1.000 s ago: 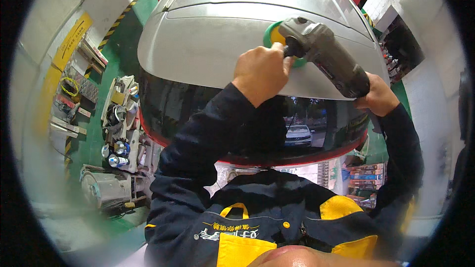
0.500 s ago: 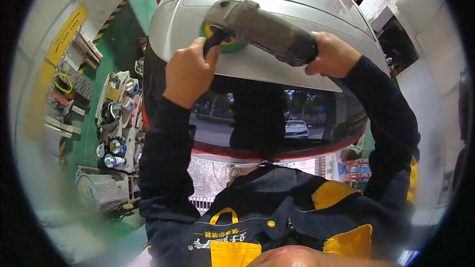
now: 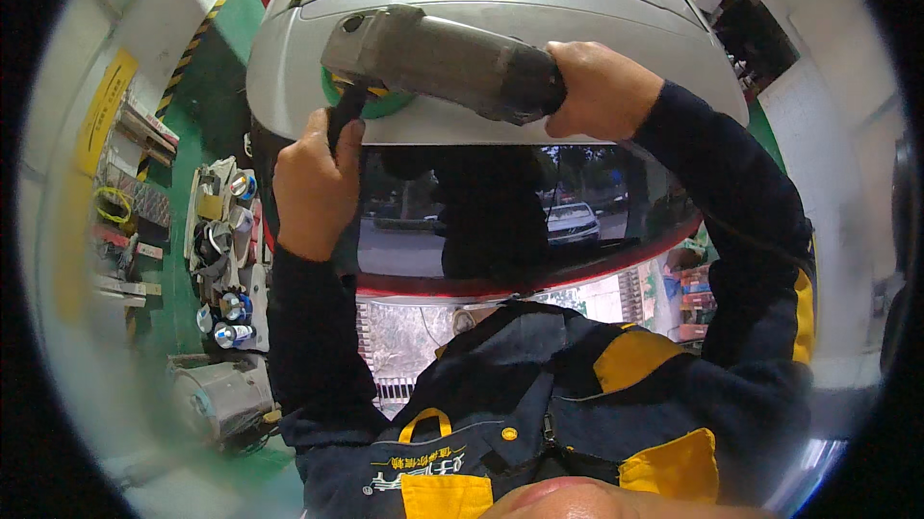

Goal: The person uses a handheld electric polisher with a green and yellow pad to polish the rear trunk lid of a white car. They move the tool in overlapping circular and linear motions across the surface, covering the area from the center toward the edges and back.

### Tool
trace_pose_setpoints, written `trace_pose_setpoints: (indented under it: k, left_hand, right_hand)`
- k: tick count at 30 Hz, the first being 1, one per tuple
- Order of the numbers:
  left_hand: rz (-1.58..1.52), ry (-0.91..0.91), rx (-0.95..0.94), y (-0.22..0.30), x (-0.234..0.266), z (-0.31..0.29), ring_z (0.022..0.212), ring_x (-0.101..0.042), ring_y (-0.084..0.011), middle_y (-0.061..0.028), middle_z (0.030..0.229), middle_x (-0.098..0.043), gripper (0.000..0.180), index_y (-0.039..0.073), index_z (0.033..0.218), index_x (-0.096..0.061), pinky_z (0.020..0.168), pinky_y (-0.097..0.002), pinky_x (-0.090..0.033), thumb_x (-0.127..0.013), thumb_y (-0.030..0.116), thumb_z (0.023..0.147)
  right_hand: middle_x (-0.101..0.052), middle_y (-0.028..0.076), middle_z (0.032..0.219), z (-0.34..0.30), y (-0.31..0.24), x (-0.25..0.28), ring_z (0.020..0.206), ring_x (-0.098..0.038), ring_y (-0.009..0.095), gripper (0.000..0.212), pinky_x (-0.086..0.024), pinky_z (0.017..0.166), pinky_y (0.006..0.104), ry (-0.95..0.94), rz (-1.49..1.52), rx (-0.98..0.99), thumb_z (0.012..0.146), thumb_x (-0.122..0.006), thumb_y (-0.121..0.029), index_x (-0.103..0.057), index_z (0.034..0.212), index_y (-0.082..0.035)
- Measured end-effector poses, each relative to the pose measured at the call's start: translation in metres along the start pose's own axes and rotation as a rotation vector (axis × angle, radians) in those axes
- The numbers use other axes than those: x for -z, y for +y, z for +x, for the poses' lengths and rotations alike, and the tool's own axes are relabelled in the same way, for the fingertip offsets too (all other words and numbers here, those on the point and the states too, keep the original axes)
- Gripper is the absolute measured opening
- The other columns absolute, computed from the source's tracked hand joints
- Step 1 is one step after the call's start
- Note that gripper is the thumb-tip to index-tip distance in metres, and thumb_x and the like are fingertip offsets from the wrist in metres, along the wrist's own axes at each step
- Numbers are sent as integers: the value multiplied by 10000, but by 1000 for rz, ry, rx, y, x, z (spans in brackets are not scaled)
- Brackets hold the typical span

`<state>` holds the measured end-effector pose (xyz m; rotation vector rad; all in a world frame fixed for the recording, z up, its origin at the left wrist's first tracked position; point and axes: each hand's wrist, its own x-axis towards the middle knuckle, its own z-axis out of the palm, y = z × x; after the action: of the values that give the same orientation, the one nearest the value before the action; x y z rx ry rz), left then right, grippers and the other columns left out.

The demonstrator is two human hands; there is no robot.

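Note:
A dusty grey-brown power polisher point(image 3: 443, 59) lies across the silver car panel point(image 3: 472, 120) above a dark window point(image 3: 491, 211). Its round green and yellow pad point(image 3: 385, 105) rests against the panel, partly hidden beneath the tool's head. My left hand point(image 3: 318, 173) is closed round the black side handle point(image 3: 347, 115) at the head end. At the other end, my right hand point(image 3: 606, 91) grips the dark rear of the polisher's body.
To the left, a low bench point(image 3: 226, 250) carries several cans and tools. A grey drum-shaped container point(image 3: 226, 399) stands below it. Shelving with a yellow sign point(image 3: 106, 110) lines the left wall. Stacked boxes point(image 3: 695, 303) sit beyond the car's right edge.
Both hands have moved left with the polisher, and its pad is now nearer the panel's left edge. The grip of each hand is the same.

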<state>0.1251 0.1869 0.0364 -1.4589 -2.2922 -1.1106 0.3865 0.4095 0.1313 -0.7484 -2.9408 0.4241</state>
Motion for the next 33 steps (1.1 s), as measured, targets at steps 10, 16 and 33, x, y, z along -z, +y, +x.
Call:
trace_pose_setpoints:
  k: [10,16,33]
  left_hand:
    - [-31,-140,-218,142,-84,-10,805,-774,-464,-246,921,-779,362,14,1202,-696,688,-532,-618,-733,334,1037]
    - [-110,-312,-348,232,-143,-17,756,-781,-413,-211,843,-755,358,29,1191,-650,630,-495,-621,-784,305,1006]
    - [-56,-295,-427,250,-135,-39,730,-781,-365,-187,869,-762,366,20,1173,-668,586,-431,-611,-816,290,974]
  right_hand:
    - [-754,273,1075,-157,125,2,1021,-734,486,499,-584,915,491,174,235,-74,745,-861,-102,-655,1188,-1]
    - [-777,245,1125,-256,174,1,1036,-770,414,585,-588,945,451,233,354,-351,732,-856,-68,-649,1275,-7]
    - [-771,272,1137,-293,171,-8,1082,-742,504,596,-587,960,482,208,332,-427,715,-888,-106,-632,1244,-3]
